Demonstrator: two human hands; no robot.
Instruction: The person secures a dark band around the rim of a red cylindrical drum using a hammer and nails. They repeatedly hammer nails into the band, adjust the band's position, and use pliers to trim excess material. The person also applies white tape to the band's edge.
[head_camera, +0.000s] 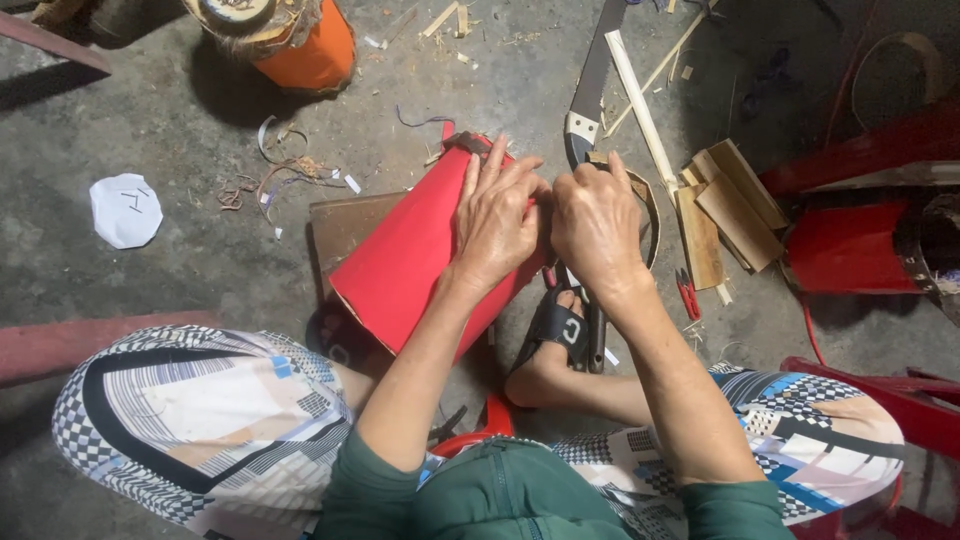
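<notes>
A red paper-covered cone or tube (405, 265) lies tilted on the concrete floor between my knees, its wide end toward me. My left hand (493, 222) presses flat on its upper right side, fingers spread toward the narrow end. My right hand (595, 222) is closed at the red paper's right edge, pinching or pressing it; the fingertips are hidden. Under the cone sits a brown board (340, 225).
A saw (590, 95) and thin bamboo strips (640, 100) lie ahead, flat wooden pieces (725, 205) to the right, small red clippers (688, 295) near them. An orange cylinder (310, 45) stands at the back, crumpled white paper (125, 208) at left, red furniture (860, 240) at right. My sandalled foot (555, 345) rests below.
</notes>
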